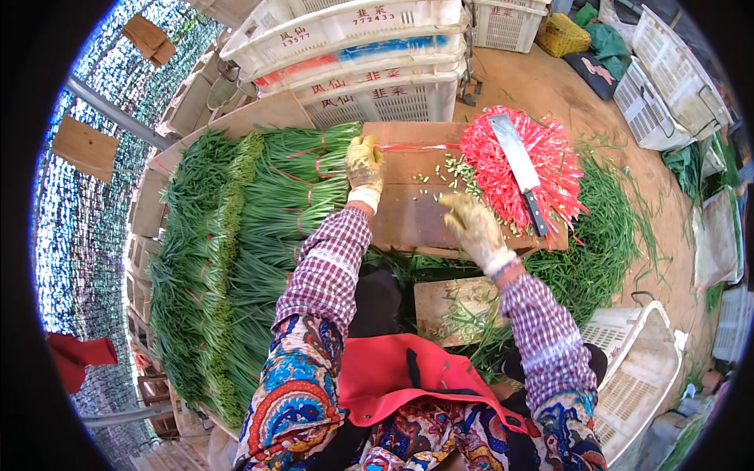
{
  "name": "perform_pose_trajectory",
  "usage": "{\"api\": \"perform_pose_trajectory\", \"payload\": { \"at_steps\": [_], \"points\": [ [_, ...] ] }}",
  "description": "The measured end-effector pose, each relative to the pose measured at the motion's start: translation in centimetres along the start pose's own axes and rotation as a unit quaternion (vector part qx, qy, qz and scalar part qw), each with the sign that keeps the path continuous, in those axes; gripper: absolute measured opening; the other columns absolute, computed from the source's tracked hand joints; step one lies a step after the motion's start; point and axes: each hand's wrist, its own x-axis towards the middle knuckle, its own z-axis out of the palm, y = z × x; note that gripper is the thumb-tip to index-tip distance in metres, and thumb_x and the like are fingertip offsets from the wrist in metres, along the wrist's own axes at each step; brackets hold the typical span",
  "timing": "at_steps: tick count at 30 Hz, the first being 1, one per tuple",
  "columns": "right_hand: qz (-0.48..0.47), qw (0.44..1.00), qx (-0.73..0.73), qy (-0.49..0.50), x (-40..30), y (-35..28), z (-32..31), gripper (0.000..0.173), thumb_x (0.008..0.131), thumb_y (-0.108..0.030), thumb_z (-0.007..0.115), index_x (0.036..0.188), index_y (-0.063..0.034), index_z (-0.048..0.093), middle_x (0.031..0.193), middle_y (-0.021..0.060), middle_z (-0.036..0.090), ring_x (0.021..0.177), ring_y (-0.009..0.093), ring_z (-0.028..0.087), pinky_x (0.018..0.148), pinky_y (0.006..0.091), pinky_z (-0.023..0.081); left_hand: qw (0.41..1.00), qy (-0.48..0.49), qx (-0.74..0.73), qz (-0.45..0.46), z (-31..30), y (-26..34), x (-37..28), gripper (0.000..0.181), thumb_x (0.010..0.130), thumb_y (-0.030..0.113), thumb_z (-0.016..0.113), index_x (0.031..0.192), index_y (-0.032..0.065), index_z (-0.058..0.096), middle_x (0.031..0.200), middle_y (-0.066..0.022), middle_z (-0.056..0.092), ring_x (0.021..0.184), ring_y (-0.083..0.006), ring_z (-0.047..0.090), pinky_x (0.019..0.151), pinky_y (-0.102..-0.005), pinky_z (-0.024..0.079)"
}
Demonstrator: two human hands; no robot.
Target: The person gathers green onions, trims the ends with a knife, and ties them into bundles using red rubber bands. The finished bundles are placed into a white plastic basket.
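My left hand (364, 165), in a soiled glove, lies at the cut ends of bundled garlic chives (327, 168) at the left edge of the wooden work board (406, 221); its fingertips are partly hidden, so its hold is unclear. Red ties band the bundles. My right hand (471, 226), also gloved, hovers above the board's near edge with fingers apart, holding nothing. Past it, a cleaver (515, 156) with a black handle rests on a heap of red plastic ties (483, 141). A red strand (418, 146) runs from the heap towards my left hand. Cut stem ends (462, 173) lie scattered beside the heap.
Stacked white plastic crates (377, 103) stand behind the board. Rows of bundled chives (194, 265) fill the left side. Loose green leaves (601, 235) cover the floor at right, near an open white crate (639, 377). A small wooden board (453, 306) sits low before me.
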Motion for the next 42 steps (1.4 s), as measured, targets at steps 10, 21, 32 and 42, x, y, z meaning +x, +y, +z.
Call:
{"api": "perform_pose_trajectory", "payload": {
  "at_steps": [10, 21, 32, 42],
  "points": [
    [-0.010, 0.972, -0.228, 0.058, 16.3, 8.7, 6.8, 0.020, 0.087, -0.020, 0.053, 0.100, -0.0116, 0.066, 0.106, 0.0124, 0.065, 0.101, 0.029, 0.062, 0.081, 0.0433, 0.051, 0.976, -0.159, 0.002, 0.146, 2.5, 3.5, -2.3, 0.048, 0.078, 0.009, 0.058, 0.126, 0.0039, 0.056, 0.127, -0.0160, 0.056, 0.119, -0.0342, 0.050, 0.099, -0.0426, 0.041],
    [0.045, 0.961, 0.152, 0.226, 18.6, 11.5, 6.4, 0.014, 0.094, -0.018, 0.058, 0.092, -0.0040, 0.055, 0.094, 0.0107, 0.065, 0.076, 0.019, 0.064, 0.074, 0.0324, 0.053, 0.967, -0.215, 0.066, 0.118, 3.5, 3.4, -3.4, 0.046, 0.085, 0.019, 0.055, 0.128, 0.0039, 0.053, 0.130, -0.0121, 0.055, 0.123, -0.0303, 0.047, 0.101, -0.0422, 0.036],
    [-0.082, 0.987, 0.027, 0.138, 15.1, 0.5, -5.1, 0.010, 0.093, -0.013, 0.057, 0.094, -0.0028, 0.059, 0.079, 0.0052, 0.060, 0.071, 0.016, 0.060, 0.068, 0.0284, 0.051, 0.984, -0.114, -0.029, 0.130, 2.4, 3.9, -3.2, 0.034, 0.078, 0.003, 0.055, 0.111, 0.0063, 0.062, 0.123, -0.0143, 0.058, 0.111, -0.0343, 0.055, 0.095, -0.0422, 0.043],
    [-0.038, 0.957, -0.286, -0.010, 4.1, 6.0, 7.5, 0.014, 0.083, -0.018, 0.054, 0.095, -0.0132, 0.059, 0.090, 0.0064, 0.059, 0.088, 0.025, 0.061, 0.075, 0.0402, 0.051, 0.917, 0.176, -0.287, -0.213, -3.9, -4.6, 2.1, 0.024, 0.078, -0.008, 0.046, 0.092, -0.0010, 0.064, 0.087, -0.0072, 0.065, 0.082, -0.0173, 0.061, 0.078, -0.0291, 0.051]
  ]
}}
